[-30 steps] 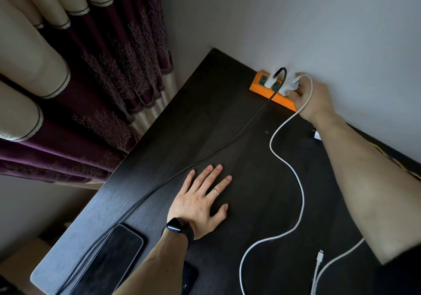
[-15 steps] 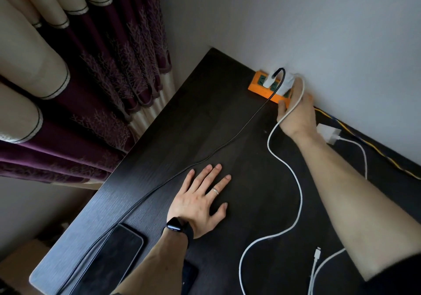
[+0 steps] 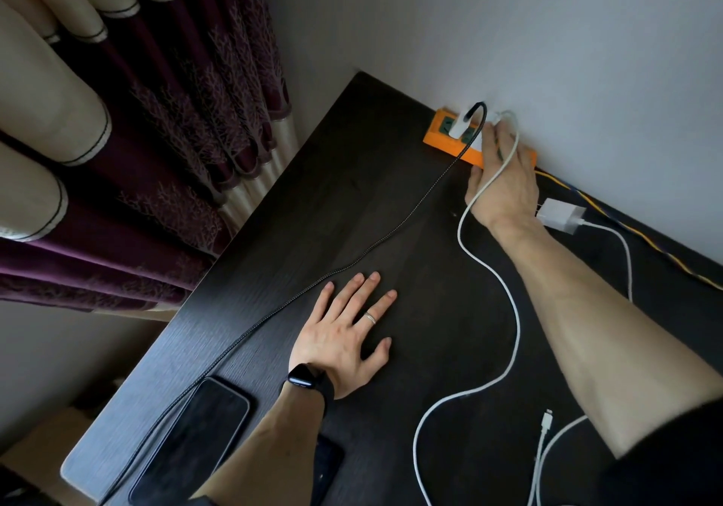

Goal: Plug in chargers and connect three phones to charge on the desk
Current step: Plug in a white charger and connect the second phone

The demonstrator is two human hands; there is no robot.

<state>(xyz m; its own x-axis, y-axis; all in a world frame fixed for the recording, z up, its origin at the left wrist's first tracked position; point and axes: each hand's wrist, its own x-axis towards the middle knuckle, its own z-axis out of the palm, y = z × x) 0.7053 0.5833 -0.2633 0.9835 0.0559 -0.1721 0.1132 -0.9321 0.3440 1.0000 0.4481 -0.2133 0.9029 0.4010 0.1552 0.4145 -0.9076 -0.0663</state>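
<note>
A: R hand (image 3: 504,181) at 1 o'clock, on orange power strip (image 3: 450,141) — grip?
B: Fingers flat, open, over strip w/ white cable (image 3: 508,310).
A: L hand (image 3: 344,341)?
B: Splayed on worktop (image 3: 391,208). Phone (image 3: 191,439) at 7 o'clock; spare charger (image 3: 561,216) just beside R wrist.

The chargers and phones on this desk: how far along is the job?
Done: one white charger with a black cable sits in the orange power strip. In hand: the right hand presses a second plug there. Left: the loose white adapter and a free connector. Whether the phone is connected, I cannot tell.
</note>
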